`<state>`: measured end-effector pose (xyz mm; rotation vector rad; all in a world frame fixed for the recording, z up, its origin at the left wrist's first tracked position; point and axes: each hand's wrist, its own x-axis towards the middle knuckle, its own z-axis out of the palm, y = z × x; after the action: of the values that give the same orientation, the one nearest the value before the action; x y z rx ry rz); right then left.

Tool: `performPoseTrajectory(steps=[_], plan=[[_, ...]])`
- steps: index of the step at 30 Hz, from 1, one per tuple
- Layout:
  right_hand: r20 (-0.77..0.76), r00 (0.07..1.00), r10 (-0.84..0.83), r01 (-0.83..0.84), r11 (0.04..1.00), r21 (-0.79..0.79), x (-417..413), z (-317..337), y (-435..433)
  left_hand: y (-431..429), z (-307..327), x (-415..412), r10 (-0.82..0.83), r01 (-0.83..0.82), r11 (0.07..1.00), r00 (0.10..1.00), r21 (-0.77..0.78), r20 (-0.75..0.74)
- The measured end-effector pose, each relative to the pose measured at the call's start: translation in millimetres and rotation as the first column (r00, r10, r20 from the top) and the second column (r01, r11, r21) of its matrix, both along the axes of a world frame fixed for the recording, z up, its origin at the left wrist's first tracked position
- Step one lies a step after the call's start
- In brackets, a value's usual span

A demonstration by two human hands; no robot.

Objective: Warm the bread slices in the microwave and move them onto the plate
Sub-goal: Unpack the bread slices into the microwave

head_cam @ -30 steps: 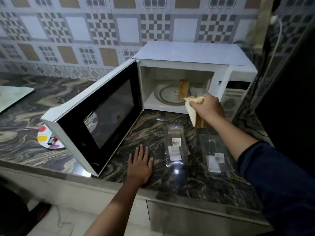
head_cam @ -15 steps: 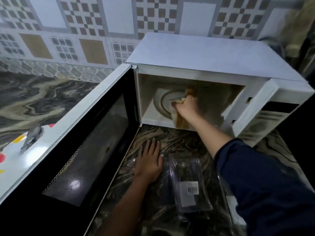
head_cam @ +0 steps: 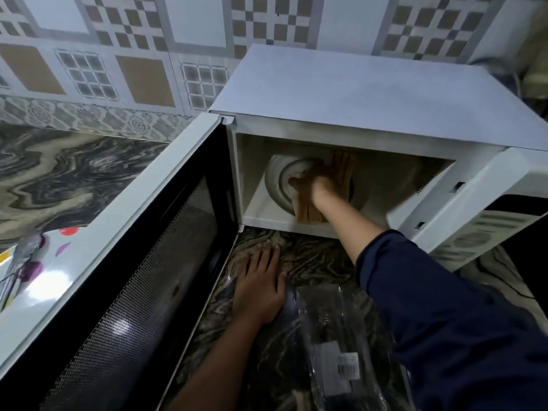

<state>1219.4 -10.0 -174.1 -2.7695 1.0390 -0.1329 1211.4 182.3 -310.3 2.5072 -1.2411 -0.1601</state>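
Two hands are in view, and only the right one carries anything. Farthest left, the plate [head_cam: 52,240], white with coloured spots, lies on the counter [head_cam: 65,179], partly hidden behind the microwave door [head_cam: 133,277], which is swung wide open. Just right of the door, the left hand [head_cam: 259,292] rests flat on the counter, fingers straight, holding nothing. Beyond it the microwave [head_cam: 355,99] stands at the counter's back edge against the tiled wall. Inside, the right hand [head_cam: 318,186] seems curled round the bread slices [head_cam: 308,213], which stand on edge on the glass turntable [head_cam: 277,180]. Blur hides exactly how the fingers lie. A clear plastic packet [head_cam: 335,336] lies toward the counter's front edge, just right of the left hand.

The step in hand looks to be loading the bread for warming. Next, I judge, the slices need setting down steady on the turntable, the hand drawn clear, and the door swung shut.
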Motion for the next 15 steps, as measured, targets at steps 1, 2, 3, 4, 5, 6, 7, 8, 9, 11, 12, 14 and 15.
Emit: performPoseTrajectory(steps=[1,2,3,4,5,6,7,8,9,11,12,14,15], plan=[[0.023,0.997,-0.068,0.068,0.998,0.015,-4,5,4,-1,0,1,0.001,-0.001,1.000,1.000,0.000,0.005],[0.072,0.984,-0.160,0.154,0.984,0.086,-1,-1,2,-1,1,1,0.002,-0.002,1.000,1.000,0.003,0.010],[0.054,0.990,-0.134,0.128,0.987,0.102,0,0,6,-1,1,0,0.003,-0.003,1.000,1.000,0.006,0.010],[0.093,0.990,-0.103,0.092,0.989,0.116,-1,4,10,-1,1,0,0.002,-0.002,1.000,1.000,0.007,0.005],[0.100,0.994,-0.052,0.040,0.993,0.113,-1,7,16,-1,1,0,0.000,0.000,1.000,1.000,0.006,-0.004],[0.119,0.992,-0.040,0.028,0.995,0.097,0,4,20,0,1,1,-0.002,0.002,1.000,1.000,0.004,-0.013],[0.173,0.983,-0.052,0.040,0.997,0.070,-2,8,29,0,2,1,-0.005,0.005,1.000,1.000,0.002,-0.016],[0.200,0.980,-0.019,0.014,1.000,0.022,-4,6,30,0,2,1,-0.006,0.007,1.000,1.000,0.001,-0.014],[0.179,0.983,0.044,-0.040,0.999,-0.022,-13,6,35,0,3,0,-0.007,0.007,1.000,1.000,0.002,-0.011],[0.146,0.986,0.075,-0.065,0.995,-0.076,-20,-5,31,0,3,0,-0.006,0.006,1.000,1.000,0.006,-0.008],[0.190,0.981,0.047,-0.039,0.998,-0.049,-24,-9,26,0,3,0,-0.008,0.008,1.000,1.000,0.006,-0.008],[0.191,0.980,0.060,-0.048,0.996,-0.071,-22,-18,23,0,3,0,-0.011,0.011,1.000,1.000,0.004,-0.007],[0.214,0.976,0.029,-0.021,0.999,-0.040,-20,-20,23,0,4,0,-0.012,0.012,1.000,1.000,0.004,-0.006]])
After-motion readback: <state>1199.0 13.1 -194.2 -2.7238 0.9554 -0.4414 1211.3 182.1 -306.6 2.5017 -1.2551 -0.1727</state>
